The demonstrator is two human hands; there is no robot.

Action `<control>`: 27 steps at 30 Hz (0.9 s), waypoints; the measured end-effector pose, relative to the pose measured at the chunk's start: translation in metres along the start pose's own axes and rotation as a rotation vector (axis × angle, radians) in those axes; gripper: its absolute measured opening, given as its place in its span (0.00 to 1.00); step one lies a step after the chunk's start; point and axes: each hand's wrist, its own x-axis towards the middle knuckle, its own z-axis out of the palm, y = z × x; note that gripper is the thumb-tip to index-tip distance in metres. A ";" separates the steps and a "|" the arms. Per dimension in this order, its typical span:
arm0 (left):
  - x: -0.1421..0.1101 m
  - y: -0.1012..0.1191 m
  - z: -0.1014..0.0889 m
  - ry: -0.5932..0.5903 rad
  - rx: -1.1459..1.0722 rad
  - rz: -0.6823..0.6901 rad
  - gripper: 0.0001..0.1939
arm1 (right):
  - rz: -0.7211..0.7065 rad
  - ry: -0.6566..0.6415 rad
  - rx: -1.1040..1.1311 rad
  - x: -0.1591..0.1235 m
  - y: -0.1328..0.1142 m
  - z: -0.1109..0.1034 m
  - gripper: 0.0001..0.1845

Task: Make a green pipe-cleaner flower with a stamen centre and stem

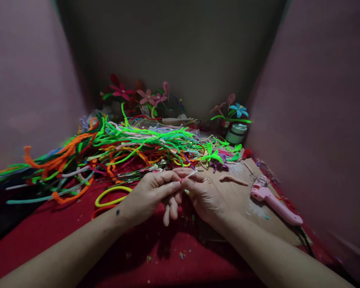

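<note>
My left hand [157, 190] and my right hand [204, 194] meet at the fingertips in the middle of the view, above the red cloth. Both pinch a small pink and white piece [192, 174], perhaps pipe cleaner. Its white part slants up to the right past my right fingers, with a thin dark end; the pink part is mostly hidden between the fingertips. The lower fingers of my left hand hang loosely downward. Just behind my left hand lies a bunch of thin dark stems with white tips [157, 166].
A heap of coloured pipe cleaners [144, 140] spreads behind and left. A yellow loop [108, 194] lies near my left wrist. At right, a pink hot glue gun [276, 204] rests on cardboard [237, 200]. Finished pipe-cleaner flowers [147, 96] and a pale green jar [236, 134] stand behind.
</note>
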 end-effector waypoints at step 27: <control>0.001 -0.009 0.000 0.333 0.432 0.323 0.07 | -0.069 0.060 -0.103 0.004 0.000 -0.005 0.06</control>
